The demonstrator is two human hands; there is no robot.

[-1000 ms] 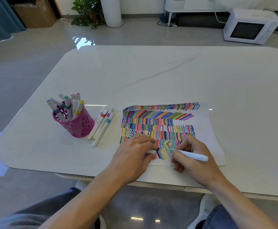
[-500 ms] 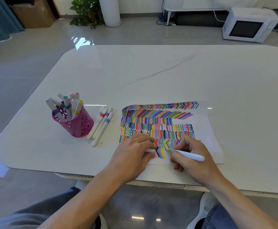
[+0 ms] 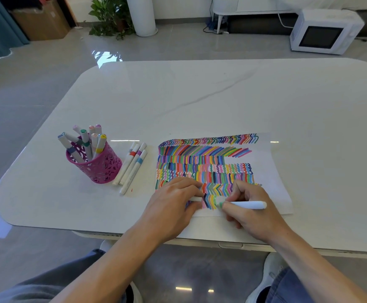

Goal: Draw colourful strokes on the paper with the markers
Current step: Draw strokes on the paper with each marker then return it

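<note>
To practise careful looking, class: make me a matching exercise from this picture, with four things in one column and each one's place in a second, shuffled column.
Things
1. pink cup
2. loose markers
3. green-tipped marker
4. white cap

Places
A. held in the left hand
B. gripped by the right hand, tip on the paper
C. lying on the table between cup and paper
D. standing on the table, with upright markers inside

Pairs: 1-D, 2-C, 3-B, 4-A
</note>
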